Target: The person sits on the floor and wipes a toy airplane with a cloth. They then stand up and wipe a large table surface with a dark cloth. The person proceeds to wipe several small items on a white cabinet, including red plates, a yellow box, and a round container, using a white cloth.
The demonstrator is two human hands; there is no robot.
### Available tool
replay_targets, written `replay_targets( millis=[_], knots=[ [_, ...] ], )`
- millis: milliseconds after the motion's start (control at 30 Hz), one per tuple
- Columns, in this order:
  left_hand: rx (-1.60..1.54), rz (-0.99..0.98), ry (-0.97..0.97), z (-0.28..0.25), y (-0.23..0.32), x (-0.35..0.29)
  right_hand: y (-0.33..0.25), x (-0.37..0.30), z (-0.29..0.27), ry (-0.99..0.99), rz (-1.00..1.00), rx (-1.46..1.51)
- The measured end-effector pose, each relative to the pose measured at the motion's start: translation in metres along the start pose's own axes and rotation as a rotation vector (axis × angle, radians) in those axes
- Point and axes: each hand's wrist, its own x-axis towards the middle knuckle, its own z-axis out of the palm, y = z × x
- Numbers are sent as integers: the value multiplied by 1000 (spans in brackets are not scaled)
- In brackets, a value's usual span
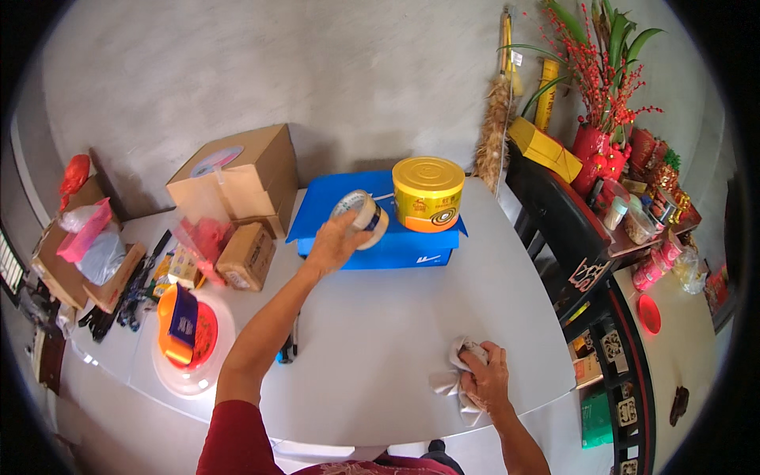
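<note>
My left hand point(331, 245) reaches forward and grips a roll of tape point(374, 222), tilted on its side, over the left part of a blue shoebox point(380, 258). On the right part of the shoebox lid stands a round yellow tin point(427, 195) with an orange lower band. Near the front right of the table, my right hand point(486, 378) is closed on a crumpled pale cloth point(450, 383), pressed against the white tabletop point(380, 340). Part of the cloth is hidden under my fingers.
Cardboard boxes point(265, 170) stand at the back left by the wall. A clear basin point(226, 317) with an orange and purple thing sits front left. A dark object point(290, 346) lies beside my left forearm. A feather duster point(495, 119) and black chair point(564, 198) are right.
</note>
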Motion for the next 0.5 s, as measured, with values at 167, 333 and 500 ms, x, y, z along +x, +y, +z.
replay_targets(
  millis=[167, 333, 500],
  knots=[
    [-634, -175, -85, 47, 36, -108, -6, 15, -5, 338, 83, 379],
    [-871, -278, -65, 120, 76, -186, -61, 51, -27, 455, -256, 171],
    [-841, -323, 36, 154, 114, -214, -46, 49, -23, 276, -265, 192]
  ],
)
